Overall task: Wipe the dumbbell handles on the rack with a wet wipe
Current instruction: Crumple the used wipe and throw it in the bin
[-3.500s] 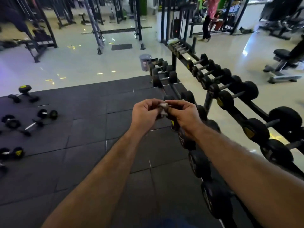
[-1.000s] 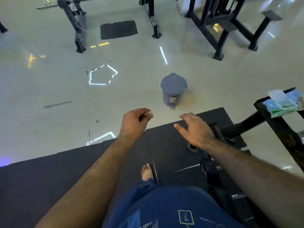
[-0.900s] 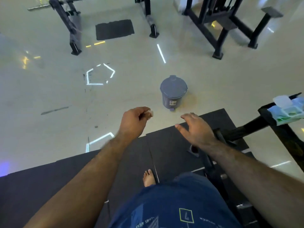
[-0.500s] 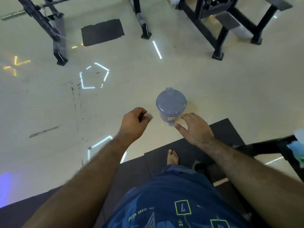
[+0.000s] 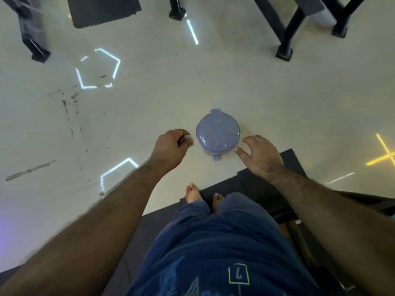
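My left hand [image 5: 171, 149] is closed around a small balled-up white wet wipe [image 5: 188, 138], a bit of it showing past the fingers. It hovers just left of a small grey pedal bin [image 5: 217, 135] whose lid is closed. My right hand [image 5: 259, 154] is spread with fingers apart, empty, just right of the bin and close to its lid. The dumbbells and their handles are out of sight; only a dark piece of the rack frame [image 5: 363, 201] shows at the right edge.
I stand barefoot at the corner of the black rubber mat [image 5: 252, 184], facing the pale glossy floor. Black machine legs [image 5: 284, 50] and a dark floor pad [image 5: 104, 9] stand further off. Ceiling lights reflect on the floor.
I have walked toward the bin, which now lies between my hands and is seen from above. The wipe pack on the rack has left the view. The left hand stays closed on the wipe.
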`<action>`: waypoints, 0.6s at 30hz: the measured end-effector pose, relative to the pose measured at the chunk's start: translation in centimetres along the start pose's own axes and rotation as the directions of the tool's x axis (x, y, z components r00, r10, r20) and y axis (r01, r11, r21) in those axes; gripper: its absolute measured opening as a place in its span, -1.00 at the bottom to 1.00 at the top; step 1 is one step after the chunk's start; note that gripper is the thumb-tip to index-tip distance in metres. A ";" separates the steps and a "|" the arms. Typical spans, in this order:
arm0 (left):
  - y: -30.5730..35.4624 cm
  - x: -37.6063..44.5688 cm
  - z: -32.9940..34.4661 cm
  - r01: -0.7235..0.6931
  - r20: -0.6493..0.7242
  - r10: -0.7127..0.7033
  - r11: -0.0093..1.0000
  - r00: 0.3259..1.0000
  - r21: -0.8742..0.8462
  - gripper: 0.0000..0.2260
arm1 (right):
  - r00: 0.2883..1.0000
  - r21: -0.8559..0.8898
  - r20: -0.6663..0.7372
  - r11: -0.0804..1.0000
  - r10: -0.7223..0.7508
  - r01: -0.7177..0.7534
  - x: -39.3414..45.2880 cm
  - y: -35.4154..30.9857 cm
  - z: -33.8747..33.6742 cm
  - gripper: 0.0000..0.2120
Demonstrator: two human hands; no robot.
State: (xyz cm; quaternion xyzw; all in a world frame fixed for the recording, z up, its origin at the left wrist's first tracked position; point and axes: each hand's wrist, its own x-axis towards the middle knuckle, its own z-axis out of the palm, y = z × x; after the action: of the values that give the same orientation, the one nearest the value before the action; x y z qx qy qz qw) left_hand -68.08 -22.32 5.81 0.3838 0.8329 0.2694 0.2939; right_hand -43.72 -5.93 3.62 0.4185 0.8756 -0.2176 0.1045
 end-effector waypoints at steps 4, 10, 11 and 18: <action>-1.3 3.3 0.3 0.016 0.005 -0.016 1.000 1.000 -0.026 -0.88 | 0.998 -0.031 0.025 0.998 0.053 -0.052 1.6 0.0 0.0 -0.47; -1.6 5.9 0.4 0.049 0.006 -0.048 0.991 0.999 -0.126 -0.87 | 0.996 -0.056 0.043 0.995 0.081 -0.078 3.6 0.4 -0.7 -0.43; -1.5 6.3 0.3 0.052 0.003 -0.052 0.989 0.999 -0.137 -0.87 | 0.996 -0.062 0.046 0.995 0.082 -0.079 4.1 0.5 -0.9 -0.42; -1.5 7.6 0.8 0.101 0.021 -0.100 0.987 0.995 -0.129 -0.87 | 0.990 -0.067 0.106 0.994 0.090 -0.083 6.7 0.5 -0.7 -0.44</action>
State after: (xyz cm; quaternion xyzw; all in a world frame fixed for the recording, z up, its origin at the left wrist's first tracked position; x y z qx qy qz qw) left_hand -72.27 -16.92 2.06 0.3235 0.8298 0.3048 0.3375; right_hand -47.49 -0.71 1.68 0.4400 0.8560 -0.2079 0.1742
